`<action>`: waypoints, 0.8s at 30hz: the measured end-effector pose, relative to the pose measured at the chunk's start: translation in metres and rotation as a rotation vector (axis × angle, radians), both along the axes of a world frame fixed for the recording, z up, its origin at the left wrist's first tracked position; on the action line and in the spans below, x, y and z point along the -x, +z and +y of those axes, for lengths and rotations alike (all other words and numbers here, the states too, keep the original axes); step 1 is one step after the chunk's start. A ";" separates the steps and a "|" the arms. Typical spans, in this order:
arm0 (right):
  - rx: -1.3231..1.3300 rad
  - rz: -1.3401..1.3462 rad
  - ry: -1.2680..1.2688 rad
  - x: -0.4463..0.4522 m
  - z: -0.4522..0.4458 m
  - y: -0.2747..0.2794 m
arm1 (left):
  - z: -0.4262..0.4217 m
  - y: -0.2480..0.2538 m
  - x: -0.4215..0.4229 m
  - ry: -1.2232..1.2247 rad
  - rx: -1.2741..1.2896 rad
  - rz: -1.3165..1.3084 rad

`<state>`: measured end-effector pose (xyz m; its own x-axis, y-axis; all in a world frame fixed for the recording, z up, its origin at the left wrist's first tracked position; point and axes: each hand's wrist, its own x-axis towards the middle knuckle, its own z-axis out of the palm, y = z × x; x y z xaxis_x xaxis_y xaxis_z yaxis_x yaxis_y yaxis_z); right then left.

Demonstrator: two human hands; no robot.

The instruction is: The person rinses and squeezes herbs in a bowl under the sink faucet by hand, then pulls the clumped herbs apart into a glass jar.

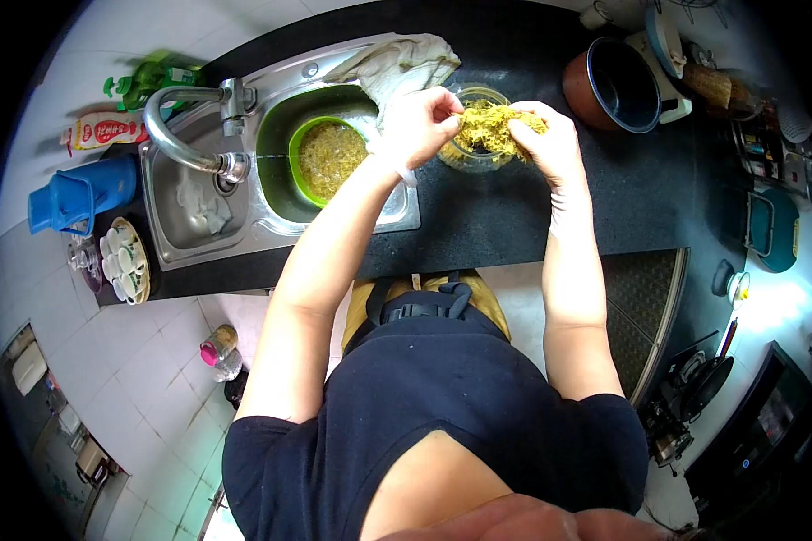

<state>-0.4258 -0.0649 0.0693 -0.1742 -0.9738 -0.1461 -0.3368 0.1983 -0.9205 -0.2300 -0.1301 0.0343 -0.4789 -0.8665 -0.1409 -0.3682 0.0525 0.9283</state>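
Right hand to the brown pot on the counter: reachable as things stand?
Probably yes. The brown pot stands close by the right hand, with nothing visible blocking the way. That hand grips a yellow clump, though, so it likely must let go first.

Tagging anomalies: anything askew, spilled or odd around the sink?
Mildly: a cloth lies crumpled over the edge of the sink, close to the left hand, bunched rather than folded. I see no clear spill or damage.

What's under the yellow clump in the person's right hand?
Beneath the yellow clump is a clear container on the black counter. The clump covers much of its opening, so its full contents can't be seen.
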 end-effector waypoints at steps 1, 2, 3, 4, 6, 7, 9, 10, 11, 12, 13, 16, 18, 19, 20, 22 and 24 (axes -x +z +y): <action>0.013 -0.008 0.009 -0.001 0.000 0.001 | 0.001 0.001 0.003 -0.043 0.025 -0.051; 0.016 0.001 0.010 -0.003 0.000 0.002 | 0.005 0.007 0.006 -0.052 -0.002 -0.011; 0.020 0.011 0.012 -0.005 0.000 0.002 | 0.007 0.007 0.008 -0.058 0.009 -0.001; 0.023 0.021 0.013 -0.007 -0.001 0.003 | 0.008 0.005 0.009 -0.065 0.020 0.009; -0.012 0.019 0.030 -0.006 -0.001 0.006 | 0.008 0.004 0.010 -0.098 0.017 0.031; -0.030 0.016 0.039 -0.007 -0.001 0.007 | 0.009 0.005 0.009 -0.093 0.000 0.031; -0.027 -0.021 0.035 -0.005 -0.001 0.000 | 0.010 0.009 0.010 -0.085 -0.031 0.031; -0.025 -0.039 0.033 -0.004 -0.001 -0.003 | 0.012 0.009 0.010 -0.084 -0.067 0.081; -0.007 -0.063 0.032 -0.004 -0.001 -0.005 | 0.016 0.008 0.012 -0.083 -0.102 0.130; 0.011 -0.087 0.031 -0.004 -0.001 -0.007 | 0.018 0.006 0.014 -0.081 -0.138 0.179; 0.028 -0.113 0.030 -0.004 -0.001 -0.008 | 0.020 0.006 0.015 -0.087 -0.136 0.158; 0.021 -0.234 -0.025 -0.007 -0.002 -0.010 | 0.021 0.003 0.017 -0.087 -0.128 0.120; 0.031 -0.304 -0.076 -0.006 -0.002 -0.007 | 0.020 0.000 0.016 -0.066 -0.130 0.127; 0.037 -0.338 -0.102 -0.006 -0.002 -0.006 | 0.019 -0.001 0.015 -0.056 -0.131 0.130; 0.029 -0.403 -0.152 -0.005 -0.003 -0.007 | 0.018 -0.001 0.014 -0.009 -0.148 0.183; 0.047 -0.485 -0.205 -0.006 -0.005 -0.007 | 0.015 0.002 0.012 0.081 -0.184 0.290; 0.040 -0.566 -0.190 -0.006 -0.007 -0.012 | 0.018 0.011 0.014 0.033 -0.157 0.290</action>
